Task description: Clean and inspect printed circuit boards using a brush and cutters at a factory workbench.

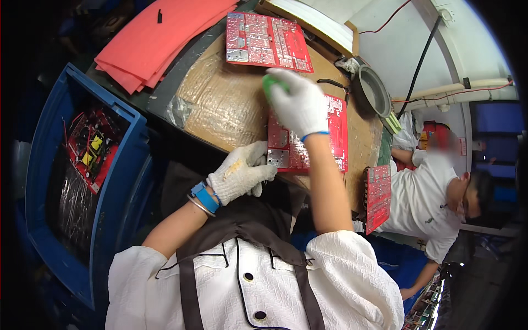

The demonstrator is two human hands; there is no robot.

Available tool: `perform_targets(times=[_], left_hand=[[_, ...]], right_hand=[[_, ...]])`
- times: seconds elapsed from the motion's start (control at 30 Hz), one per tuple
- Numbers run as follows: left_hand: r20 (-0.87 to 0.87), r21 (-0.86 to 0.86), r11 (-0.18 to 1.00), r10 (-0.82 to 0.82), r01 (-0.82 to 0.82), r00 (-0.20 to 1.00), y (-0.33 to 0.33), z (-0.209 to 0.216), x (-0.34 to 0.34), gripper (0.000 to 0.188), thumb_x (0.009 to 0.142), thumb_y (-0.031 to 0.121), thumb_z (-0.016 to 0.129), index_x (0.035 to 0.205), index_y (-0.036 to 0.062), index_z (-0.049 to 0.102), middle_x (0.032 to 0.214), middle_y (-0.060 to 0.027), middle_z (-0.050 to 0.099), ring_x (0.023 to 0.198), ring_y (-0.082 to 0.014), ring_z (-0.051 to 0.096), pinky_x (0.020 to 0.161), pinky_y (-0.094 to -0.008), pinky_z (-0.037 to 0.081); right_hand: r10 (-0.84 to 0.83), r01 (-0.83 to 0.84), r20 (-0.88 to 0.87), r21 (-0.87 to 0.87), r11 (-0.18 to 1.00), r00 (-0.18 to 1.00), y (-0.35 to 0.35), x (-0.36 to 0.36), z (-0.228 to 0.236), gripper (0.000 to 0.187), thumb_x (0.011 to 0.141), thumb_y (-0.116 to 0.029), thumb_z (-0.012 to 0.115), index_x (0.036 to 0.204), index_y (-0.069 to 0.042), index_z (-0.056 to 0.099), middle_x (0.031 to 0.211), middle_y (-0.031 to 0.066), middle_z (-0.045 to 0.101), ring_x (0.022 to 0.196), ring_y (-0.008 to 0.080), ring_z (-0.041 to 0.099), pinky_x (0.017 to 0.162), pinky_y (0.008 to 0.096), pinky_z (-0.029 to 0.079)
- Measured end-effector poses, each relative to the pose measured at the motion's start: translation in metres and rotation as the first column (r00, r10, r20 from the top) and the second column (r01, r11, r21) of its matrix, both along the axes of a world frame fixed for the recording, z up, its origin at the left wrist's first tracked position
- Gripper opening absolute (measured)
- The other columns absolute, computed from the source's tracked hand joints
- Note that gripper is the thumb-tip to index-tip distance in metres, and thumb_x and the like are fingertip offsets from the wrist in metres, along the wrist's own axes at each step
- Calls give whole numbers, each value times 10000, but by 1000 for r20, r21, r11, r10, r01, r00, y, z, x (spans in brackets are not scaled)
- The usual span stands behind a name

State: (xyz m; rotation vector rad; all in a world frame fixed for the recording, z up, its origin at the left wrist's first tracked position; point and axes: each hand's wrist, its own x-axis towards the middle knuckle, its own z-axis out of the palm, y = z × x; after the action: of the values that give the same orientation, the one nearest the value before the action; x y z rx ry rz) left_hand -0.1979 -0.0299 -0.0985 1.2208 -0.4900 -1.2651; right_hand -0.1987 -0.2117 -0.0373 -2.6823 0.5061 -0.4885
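A red circuit board [335, 129] lies solder side up on the worktable in front of me. My left hand [245, 171], in a worn white knit glove, is closed on the board's near left corner. My right hand [300, 102], also gloved in white and slightly blurred, is above the board's far left part. Its fingers are closed round a green object [273, 87]; the rest of that object is hidden, so its kind is unclear. Just beyond, a second red circuit board [269, 41] lies with its silvery solder side up.
Tape-covered cardboard [223, 104] covers the tabletop. Pliers [333, 83] and a grey round pan [371, 91] lie right. Pink foam sheets [159, 41] are far left, above a blue bin [104, 220] holding a populated board [93, 151]. Another board [378, 198] stands near a co-worker [421, 201].
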Motion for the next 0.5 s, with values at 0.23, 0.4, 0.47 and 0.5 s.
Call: perform_targets(times=[0.23,0.4,0.47,0.5], left_hand=[[11,-10,1000,19,-19,1000,0,-4,-2,444,898,148,695,1290,-37,599,814,-73,675,501,-114,605,453,-245,498],[20,-32,999,-4,5,1000,1,3,2,431,895,141,694,1277,-38,604,819,-72,674,498,-117,601,452,-245,495],[1,-73,997,6,-6,1000,-1,-4,0,449,897,136,690,1297,-44,593,835,-72,671,495,-117,590,448,-244,489],[4,-77,997,2,-2,1000,-1,-4,-1,449,897,136,690,1297,-44,593,835,-72,671,495,-117,590,448,-244,489]], right_hand=[[-1,3,23,-95,996,1000,-18,-6,-10,308,970,-294,648,1207,-132,762,865,144,777,748,224,760,759,368,589],[-246,240,-174,-59,969,954,-59,-11,9,361,938,-374,639,1217,-184,765,1049,164,772,978,342,751,873,404,573],[-289,254,-148,-214,943,946,-89,-30,16,342,938,-398,633,1191,-217,776,1053,153,770,982,364,740,882,446,580],[-286,251,-142,-226,941,948,-97,-38,19,342,937,-397,637,1193,-218,776,1048,150,771,976,361,742,878,447,581]])
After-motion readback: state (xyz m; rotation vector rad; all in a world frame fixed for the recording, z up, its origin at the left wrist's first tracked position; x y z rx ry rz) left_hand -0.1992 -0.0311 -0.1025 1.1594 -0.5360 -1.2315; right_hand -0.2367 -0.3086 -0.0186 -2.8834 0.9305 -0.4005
